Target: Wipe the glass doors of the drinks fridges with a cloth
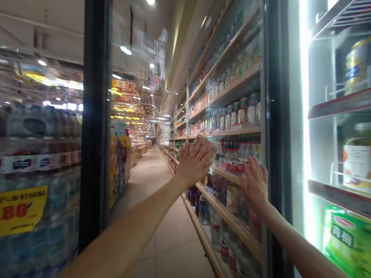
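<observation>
A glass door [95, 109] with a dark frame stands open before me, and a shop aisle shows through its pane. My left hand [193, 164] presses a pale, crumpled cloth [212, 152] against the glass near the middle of the view. The fingers lie over the cloth, which sticks out past them at the top and right. Close to the door's right frame, my right hand [254, 182] rests on the pane, fingers stretched out, with nothing in it.
To the right is a lit cooler with shelves [346, 99], jars and a green package [349, 243]. Wrapped bottle packs [32, 160] with a yellow price sign [14, 211] stand at left. Beyond the glass, shelves of bottles [236, 114] run along the tiled floor [152, 170].
</observation>
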### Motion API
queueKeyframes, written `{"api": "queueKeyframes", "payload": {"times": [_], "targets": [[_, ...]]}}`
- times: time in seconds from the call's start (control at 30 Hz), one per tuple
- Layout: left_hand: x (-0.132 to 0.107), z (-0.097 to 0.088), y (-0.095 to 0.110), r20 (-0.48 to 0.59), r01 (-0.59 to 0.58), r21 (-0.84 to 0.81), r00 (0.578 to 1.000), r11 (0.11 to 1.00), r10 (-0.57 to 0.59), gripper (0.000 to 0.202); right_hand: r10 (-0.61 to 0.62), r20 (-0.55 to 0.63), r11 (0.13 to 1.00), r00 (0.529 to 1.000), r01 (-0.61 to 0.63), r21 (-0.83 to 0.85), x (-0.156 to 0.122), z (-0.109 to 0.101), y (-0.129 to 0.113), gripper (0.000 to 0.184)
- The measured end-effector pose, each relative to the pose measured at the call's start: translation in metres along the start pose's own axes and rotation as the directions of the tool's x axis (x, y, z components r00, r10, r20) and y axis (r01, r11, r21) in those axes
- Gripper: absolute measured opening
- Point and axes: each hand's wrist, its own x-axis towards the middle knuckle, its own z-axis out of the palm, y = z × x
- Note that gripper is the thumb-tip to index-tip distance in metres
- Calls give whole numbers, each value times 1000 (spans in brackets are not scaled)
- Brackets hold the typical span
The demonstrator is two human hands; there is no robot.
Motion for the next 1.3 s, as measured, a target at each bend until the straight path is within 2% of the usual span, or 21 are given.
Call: {"api": "queueKeyframes", "payload": {"times": [0.07,0.13,0.2,0.27,0.33,0.4,0.47,0.53,0.6,0.63,0.67,0.73,0.8,0.87,0.93,1.0,1.07,1.1,1.17,1.23,1.3], "targets": [[-7,6,14,14,-156,-22,988,987,157,53,11,8,1000,1000,-11,-17,-8,-2,7,63],[-14,12,25,30,-379,-59,924,924,381,51,21,25,999,999,-20,-33,-15,-5,13,63],[-6,14,28,34,-481,-90,874,872,485,50,37,40,998,999,-34,-52,-21,-9,20,63],[15,12,23,24,-392,-98,918,915,396,49,60,38,996,997,-57,-74,-26,-14,27,62],[38,11,21,4,-192,-97,981,977,194,50,78,30,993,997,-75,-93,-31,-18,33,61],[47,14,32,-6,-64,-106,998,992,64,50,86,32,991,996,-82,-107,-36,-21,38,60],[35,24,58,9,-152,-138,988,979,154,49,81,40,991,996,-76,-113,-42,-25,41,61],[17,37,86,30,-346,-181,934,921,356,47,88,40,990,995,-83,-116,-49,-28,43,61],[10,48,103,38,-458,-211,879,864,475,46,98,34,989,995,-93,-117,-56,-33,46,60],[15,50,106,40,-462,-217,876,860,480,47,103,30,988,994,-99,-119,-60,-35,49,60],[25,50,105,42,-426,-216,895,879,444,48,111,31,987,993,-107,-123,-63,-37,52,61],[55,45,97,45,-277,-198,956,940,291,51,127,37,984,991,-121,-131,-70,-41,59,62],[79,40,91,47,-149,-177,986,973,160,52,156,38,979,987,-149,-138,-75,-43,65,63],[80,39,100,60,-146,-181,985,973,159,51,172,41,978,984,-165,-131,-80,-44,67,63],[55,44,123,79,-266,-220,954,939,289,47,176,48,979,983,-169,-115,-83,-44,67,62],[20,54,150,84,-444,-280,872,851,482,42,176,41,980,984,-171,-103,-84,-46,65,62],[-3,63,166,88,-523,-321,813,789,575,38,177,22,980,984,-174,-100,-84,-48,63,61],[-4,65,168,86,-540,-334,799,773,595,37,177,14,979,984,-175,-102,-83,-50,63,61],[14,64,160,82,-500,-328,830,801,552,38,179,3,978,984,-178,-108,-82,-52,64,61],[52,56,143,80,-382,-287,904,879,419,43,193,-10,974,981,-193,-115,-80,-54,65,60],[90,48,125,82,-287,-250,945,925,315,48,212,-16,971,977,-212,-110,-78,-54,65,58]]}}
